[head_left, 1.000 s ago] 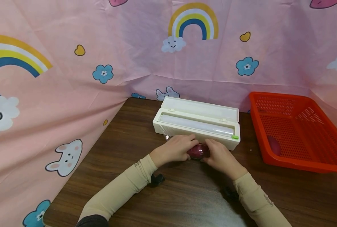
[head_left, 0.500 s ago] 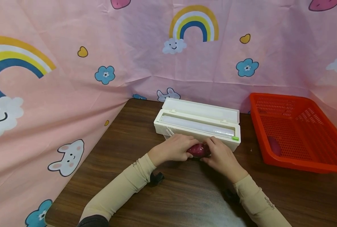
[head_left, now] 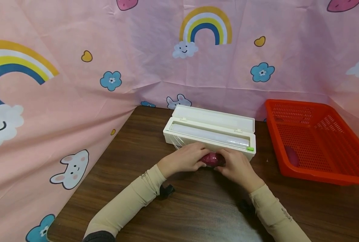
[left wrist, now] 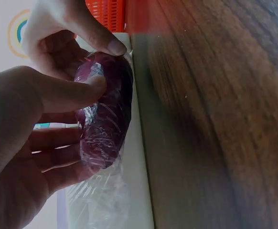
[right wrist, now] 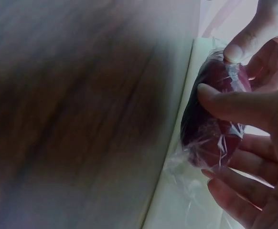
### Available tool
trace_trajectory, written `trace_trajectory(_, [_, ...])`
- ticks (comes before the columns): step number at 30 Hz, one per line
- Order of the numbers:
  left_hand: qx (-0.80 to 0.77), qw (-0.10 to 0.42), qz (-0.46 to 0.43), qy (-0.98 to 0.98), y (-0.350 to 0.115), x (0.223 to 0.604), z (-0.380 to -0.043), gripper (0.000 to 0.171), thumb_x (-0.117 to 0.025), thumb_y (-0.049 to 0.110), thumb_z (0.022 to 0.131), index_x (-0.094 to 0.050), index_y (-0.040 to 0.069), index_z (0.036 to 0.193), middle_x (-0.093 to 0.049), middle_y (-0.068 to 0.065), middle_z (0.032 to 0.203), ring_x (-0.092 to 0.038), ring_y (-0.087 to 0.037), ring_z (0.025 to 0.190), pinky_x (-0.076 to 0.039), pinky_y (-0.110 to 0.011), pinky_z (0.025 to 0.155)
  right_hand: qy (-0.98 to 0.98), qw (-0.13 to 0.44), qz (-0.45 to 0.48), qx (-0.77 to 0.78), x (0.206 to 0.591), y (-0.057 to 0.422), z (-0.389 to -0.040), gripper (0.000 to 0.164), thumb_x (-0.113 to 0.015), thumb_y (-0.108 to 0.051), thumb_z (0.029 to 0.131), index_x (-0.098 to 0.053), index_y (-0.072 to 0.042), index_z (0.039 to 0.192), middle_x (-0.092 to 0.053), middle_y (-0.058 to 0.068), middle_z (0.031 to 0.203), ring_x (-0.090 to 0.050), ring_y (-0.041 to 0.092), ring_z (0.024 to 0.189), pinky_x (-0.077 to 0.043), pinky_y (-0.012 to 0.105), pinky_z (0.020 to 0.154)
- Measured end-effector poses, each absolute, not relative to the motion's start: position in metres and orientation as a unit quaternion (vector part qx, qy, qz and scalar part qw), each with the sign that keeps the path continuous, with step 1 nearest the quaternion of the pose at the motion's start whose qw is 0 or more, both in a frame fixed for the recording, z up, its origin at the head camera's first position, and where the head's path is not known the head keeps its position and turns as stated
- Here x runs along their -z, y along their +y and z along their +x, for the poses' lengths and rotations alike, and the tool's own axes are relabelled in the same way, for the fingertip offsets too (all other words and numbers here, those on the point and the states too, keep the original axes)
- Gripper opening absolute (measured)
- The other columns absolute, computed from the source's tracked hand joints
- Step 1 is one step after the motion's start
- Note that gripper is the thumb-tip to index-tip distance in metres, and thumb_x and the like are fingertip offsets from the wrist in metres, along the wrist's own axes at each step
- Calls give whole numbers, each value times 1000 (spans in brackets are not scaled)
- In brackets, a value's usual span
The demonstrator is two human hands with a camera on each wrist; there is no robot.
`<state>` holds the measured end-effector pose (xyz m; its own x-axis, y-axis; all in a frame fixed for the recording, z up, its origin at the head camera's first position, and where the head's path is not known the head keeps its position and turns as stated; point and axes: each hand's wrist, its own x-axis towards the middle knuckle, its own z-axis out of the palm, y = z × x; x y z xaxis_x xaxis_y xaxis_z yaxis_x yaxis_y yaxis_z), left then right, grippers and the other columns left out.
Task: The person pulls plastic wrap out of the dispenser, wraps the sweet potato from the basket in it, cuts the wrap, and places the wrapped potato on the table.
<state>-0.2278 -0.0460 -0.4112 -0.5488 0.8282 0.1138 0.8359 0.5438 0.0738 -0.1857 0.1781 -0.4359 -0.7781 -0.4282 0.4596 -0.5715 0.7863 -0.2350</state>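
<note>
A purple-red sweet potato (head_left: 212, 159), wrapped in crinkled clear cling film (left wrist: 98, 200), is held between both hands in front of a white cling film box. My left hand (head_left: 185, 158) grips its left end, thumb (left wrist: 77, 93) lying along the near side and fingers behind. At the other end my right hand (head_left: 238, 166) pinches it, with the thumb (right wrist: 244, 106) pressed on the wrapped skin. Loose film trails from the left end; in the head view, strands run up to the box front. The box front stands close behind the sweet potato in both wrist views.
The white cling film box (head_left: 173, 137) has its lid (head_left: 215, 117) up and a roll (head_left: 209, 133) inside, with a green slider (head_left: 250, 149) at the right. A red plastic basket (head_left: 318, 176) at the right holds another sweet potato (head_left: 292, 155). A patterned pink cloth (head_left: 155, 67) hangs behind.
Both hands keep hold of the sweet potato and have shifted only slightly. It has turned a little between the fingers, and the film strands at the left now look stretched toward the box.
</note>
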Motion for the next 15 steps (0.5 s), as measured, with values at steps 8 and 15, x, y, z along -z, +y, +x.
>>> trace_trajectory(8, [58,29,-479,-875,-47,411,-231,37,-75,28,93,-70,12,126,-61,-4,113,-58,-14,96,-52,-32,89,-929,184,271,-172,434,175,-186,48,-95,-16,65,-73,-3,106,-75,9,96,-71,24,84,-57,43,75])
trace_trajectory(15, [54,27,-481,-875,-46,414,-234,39,-75,29,94,-69,13,129,-60,-2,114,-58,-12,95,-52,-31,88,-932,177,263,-174,437,177,-188,47,-96,-16,65,-74,-4,104,-76,7,96,-71,23,85,-57,42,75])
